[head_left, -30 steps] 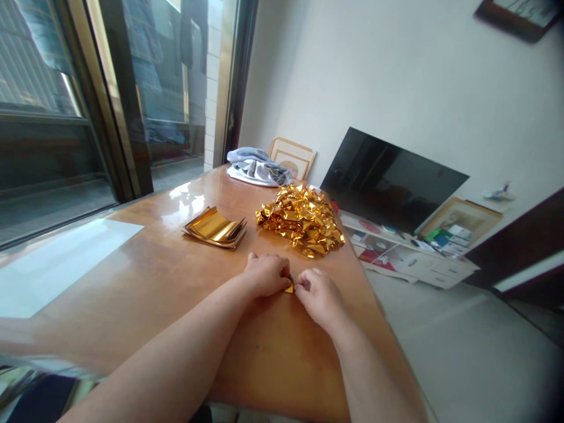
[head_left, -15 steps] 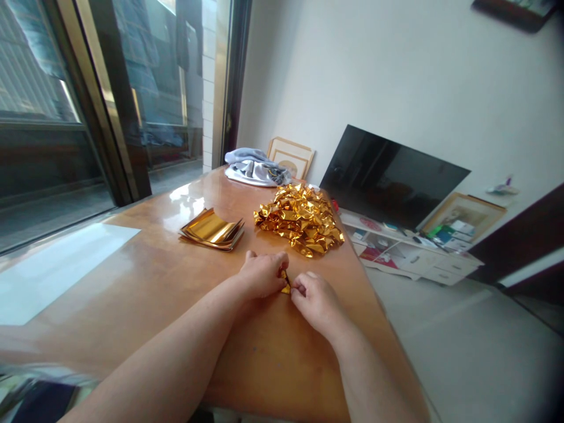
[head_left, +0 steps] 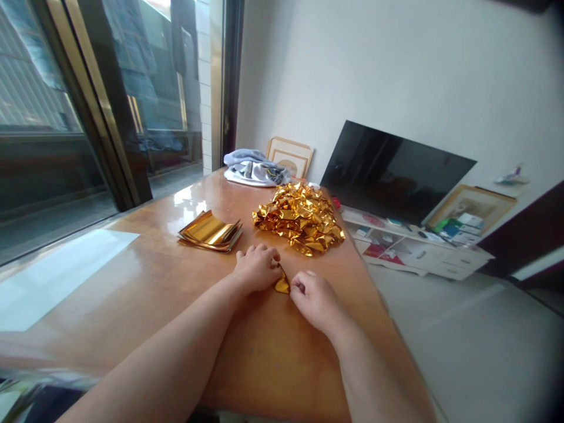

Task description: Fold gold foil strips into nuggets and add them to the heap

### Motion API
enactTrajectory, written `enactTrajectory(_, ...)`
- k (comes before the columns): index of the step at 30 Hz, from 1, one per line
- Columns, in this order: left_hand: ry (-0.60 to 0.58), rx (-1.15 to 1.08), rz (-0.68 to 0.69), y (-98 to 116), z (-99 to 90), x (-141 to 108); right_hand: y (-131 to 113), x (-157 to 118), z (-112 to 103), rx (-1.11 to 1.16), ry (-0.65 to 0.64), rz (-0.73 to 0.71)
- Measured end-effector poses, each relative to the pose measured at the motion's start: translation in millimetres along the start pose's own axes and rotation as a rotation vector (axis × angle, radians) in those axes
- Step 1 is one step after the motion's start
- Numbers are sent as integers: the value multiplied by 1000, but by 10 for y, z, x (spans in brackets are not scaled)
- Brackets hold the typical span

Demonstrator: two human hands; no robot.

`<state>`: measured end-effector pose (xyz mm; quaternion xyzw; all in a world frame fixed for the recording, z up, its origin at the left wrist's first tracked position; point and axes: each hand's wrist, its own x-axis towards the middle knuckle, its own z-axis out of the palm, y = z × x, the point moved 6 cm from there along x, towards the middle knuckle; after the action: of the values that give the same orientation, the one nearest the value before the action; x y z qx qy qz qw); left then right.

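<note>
Between my hands, low over the wooden table (head_left: 264, 358), is a small folded piece of gold foil paper (head_left: 282, 285). My left hand (head_left: 258, 267) is closed on its upper left side, with fingers curled over it. At its right corner my right hand (head_left: 312, 296) pinches the edge between thumb and forefinger. Just beyond lies a heap of folded gold foil pieces (head_left: 304, 217). To the left rests a stack of flat gold foil sheets (head_left: 209, 231), slightly curled. The underside of the held piece is hidden.
Folded clothes (head_left: 253, 167) lie at the table's far end, near a leaning picture frame (head_left: 288, 155). A white sheet (head_left: 66, 273) covers part of the left side. Beyond the right edge stand a television (head_left: 396, 170) and a white cabinet (head_left: 423, 255).
My left hand has shifted slightly left and its fingers have lifted a little, so more of the folded foil shows. My right hand stays almost where it was. The view has tilted slightly.
</note>
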<state>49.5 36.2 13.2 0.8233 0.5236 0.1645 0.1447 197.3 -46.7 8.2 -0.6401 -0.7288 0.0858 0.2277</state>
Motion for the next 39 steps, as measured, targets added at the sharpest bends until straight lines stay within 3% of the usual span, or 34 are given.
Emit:
enactTrajectory(12, -31, 6, -36, -50, 36, 40, -40, -11, 14, 44, -34, -52)
enactTrajectory(24, 11, -55, -60, -25, 18, 50, -55, -11, 0, 48, -42, -55)
enactTrajectory(28, -13, -296, -27, -19, 77, 77, -23, -10, -7, 90, -21, -50)
enactTrajectory(32, -45, -839, 9, -12, 135, 95, 103, 4, 43, 184, 25, 43)
enactTrajectory(35, -11, -1132, 69, -5, 64, 83, 200, 29, 66, 291, 107, 129)
enactTrajectory(39, 17, -1288, 137, 21, -79, 34, 232, 73, -46, 373, 267, 139)
